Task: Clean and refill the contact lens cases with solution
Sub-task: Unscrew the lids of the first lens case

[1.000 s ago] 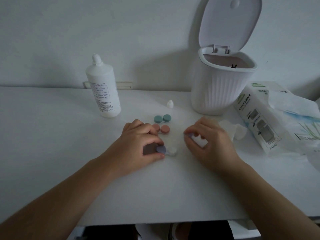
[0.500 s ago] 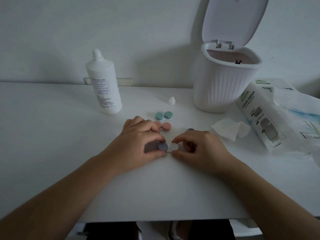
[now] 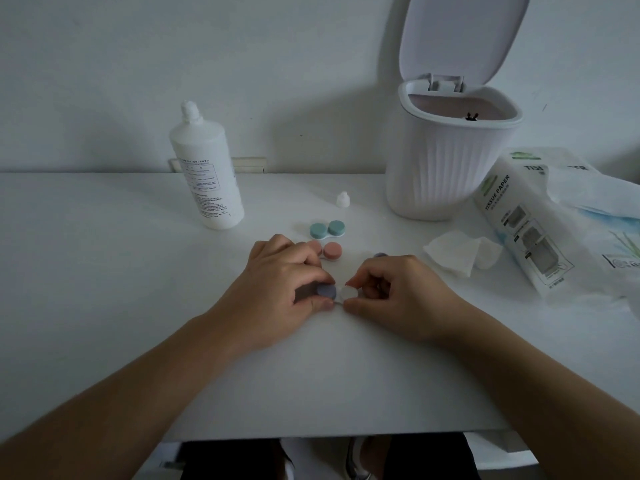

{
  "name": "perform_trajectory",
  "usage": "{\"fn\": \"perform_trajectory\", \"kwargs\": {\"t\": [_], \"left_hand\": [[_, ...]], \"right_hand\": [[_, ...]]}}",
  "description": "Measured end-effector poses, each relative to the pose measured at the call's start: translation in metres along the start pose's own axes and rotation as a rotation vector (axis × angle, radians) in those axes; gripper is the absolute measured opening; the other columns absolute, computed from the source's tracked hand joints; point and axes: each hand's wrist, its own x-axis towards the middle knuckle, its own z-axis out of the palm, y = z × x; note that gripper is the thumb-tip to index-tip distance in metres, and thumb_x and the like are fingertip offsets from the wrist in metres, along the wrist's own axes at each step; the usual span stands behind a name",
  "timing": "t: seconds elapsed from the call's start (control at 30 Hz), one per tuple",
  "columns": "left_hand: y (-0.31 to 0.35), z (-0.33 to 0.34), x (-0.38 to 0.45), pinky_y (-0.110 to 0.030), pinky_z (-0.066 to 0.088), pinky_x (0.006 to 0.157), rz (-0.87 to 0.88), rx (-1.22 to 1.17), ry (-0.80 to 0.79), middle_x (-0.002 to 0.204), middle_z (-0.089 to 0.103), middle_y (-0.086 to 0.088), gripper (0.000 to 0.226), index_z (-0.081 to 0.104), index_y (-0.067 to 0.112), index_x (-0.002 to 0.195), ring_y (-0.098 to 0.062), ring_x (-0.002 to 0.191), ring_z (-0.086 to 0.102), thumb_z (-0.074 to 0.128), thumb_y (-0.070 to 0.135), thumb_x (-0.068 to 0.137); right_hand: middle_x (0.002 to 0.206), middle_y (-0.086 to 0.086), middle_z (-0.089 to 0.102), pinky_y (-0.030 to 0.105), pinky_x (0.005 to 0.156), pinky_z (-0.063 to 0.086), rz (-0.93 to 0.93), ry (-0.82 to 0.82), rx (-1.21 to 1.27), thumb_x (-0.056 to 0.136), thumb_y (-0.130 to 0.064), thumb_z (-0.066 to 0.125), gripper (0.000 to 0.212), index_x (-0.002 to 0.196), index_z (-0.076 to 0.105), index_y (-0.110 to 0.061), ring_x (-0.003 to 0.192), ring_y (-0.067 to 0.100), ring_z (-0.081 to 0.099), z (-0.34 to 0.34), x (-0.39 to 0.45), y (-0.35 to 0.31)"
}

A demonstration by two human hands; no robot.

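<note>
Right hand (image 3: 391,292) is now pinching the white open well of the purple lens case (image 3: 327,291), having left a purple cap (image 3: 380,255) at its 12 o'clock; left hand (image 3: 280,285) is still clamping the capped side, mid-table. Cleaning is starting.

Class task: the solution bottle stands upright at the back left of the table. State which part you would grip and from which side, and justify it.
Grip the solution bottle round its straight cylindrical body, coming from the front right, where the table is open. The narrow nozzle offers a poorer hold.
</note>
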Motion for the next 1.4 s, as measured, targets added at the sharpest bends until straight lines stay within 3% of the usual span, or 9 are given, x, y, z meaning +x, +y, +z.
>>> {"fn": "perform_trajectory", "kwargs": {"t": [0.13,0.33,0.5,0.6,0.87,1.07,1.2,1.3,1.4], "left_hand": [[0.005,0.001,-0.002,-0.027,0.023,0.083,-0.043,-0.009,0.02,0.096,0.047,0.025,0.021,0.079,0.026,0.094,-0.004,0.097,0.035,0.084,0.036,0.077],[0.01,0.003,-0.003,-0.024,0.019,0.081,-0.085,0.012,0.031,0.094,0.048,0.025,0.019,0.079,0.027,0.092,0.002,0.097,0.029,0.086,0.034,0.077],[0.013,0.003,-0.003,-0.025,0.017,0.079,-0.082,0.076,0.046,0.096,0.054,0.023,0.016,0.078,0.027,0.088,-0.009,0.1,0.04,0.087,0.032,0.075],[0.017,0.003,-0.004,-0.026,0.017,0.078,-0.087,0.094,0.048,0.1,0.063,0.017,0.016,0.077,0.027,0.087,-0.011,0.1,0.042,0.087,0.031,0.075],[0.027,0.004,-0.005,-0.026,0.015,0.076,-0.15,0.132,0.056,0.097,0.065,0.015,0.013,0.077,0.027,0.082,-0.016,0.098,0.052,0.087,0.03,0.074],[0.027,0.003,-0.008,-0.027,0.018,0.077,-0.152,0.144,0.106,0.091,0.064,0.018,0.017,0.077,0.03,0.08,-0.013,0.098,0.05,0.087,0.042,0.073],[0.023,-0.002,-0.008,-0.029,0.02,0.078,-0.131,0.196,0.131,0.091,0.064,0.017,0.038,0.077,0.027,0.079,-0.015,0.096,0.052,0.078,0.063,0.068],[0.023,-0.004,-0.008,-0.027,0.02,0.082,-0.122,0.189,0.093,0.104,0.067,0.015,0.055,0.078,0.025,0.093,-0.017,0.102,0.053,0.069,0.072,0.066],[0.021,-0.003,-0.012,-0.026,0.022,0.088,-0.099,0.094,0.07,0.111,0.066,0.017,0.046,0.077,0.027,0.103,-0.012,0.105,0.047,0.075,0.059,0.071]], "right_hand": [[0.061,-0.022,0.057,0.026,0.061,0.044,-0.004,0.004,-0.003,0.078,-0.038,0.079,0.016,0.087,0.071,-0.028,0.063,0.003,0.054,0.0,-0.001,0.0],[0.06,-0.016,0.055,0.026,0.061,0.045,-0.024,0.001,-0.031,0.079,-0.038,0.078,0.016,0.087,0.069,-0.027,0.064,0.004,0.053,0.0,-0.001,-0.001],[0.059,-0.017,0.054,0.023,0.061,0.041,-0.02,-0.001,-0.051,0.079,-0.04,0.077,0.016,0.087,0.067,-0.029,0.064,0.003,0.054,0.0,0.0,-0.001],[0.059,-0.016,0.054,0.022,0.06,0.04,-0.024,-0.001,-0.063,0.08,-0.04,0.077,0.017,0.087,0.067,-0.029,0.064,0.002,0.054,0.001,0.0,-0.001],[0.06,-0.015,0.054,0.025,0.061,0.043,-0.031,0.011,-0.047,0.079,-0.038,0.078,0.017,0.086,0.068,-0.027,0.064,0.002,0.053,0.002,0.0,-0.001],[0.062,-0.014,0.055,0.022,0.06,0.041,-0.044,0.016,-0.049,0.079,-0.042,0.077,0.019,0.086,0.068,-0.027,0.065,0.004,0.054,0.001,-0.001,-0.001],[0.063,-0.015,0.056,0.023,0.062,0.043,-0.053,0.013,-0.058,0.081,-0.041,0.077,0.017,0.092,0.069,-0.03,0.067,0.002,0.055,0.001,-0.001,-0.001],[0.065,-0.015,0.057,0.026,0.066,0.047,-0.055,0.006,-0.07,0.083,-0.04,0.076,0.018,0.098,0.07,-0.033,0.067,0.002,0.055,0.0,-0.003,0.0],[0.066,-0.016,0.057,0.028,0.068,0.049,-0.065,0.014,-0.083,0.084,-0.038,0.075,0.02,0.102,0.072,-0.032,0.067,0.001,0.055,0.0,-0.004,-0.001]]}}
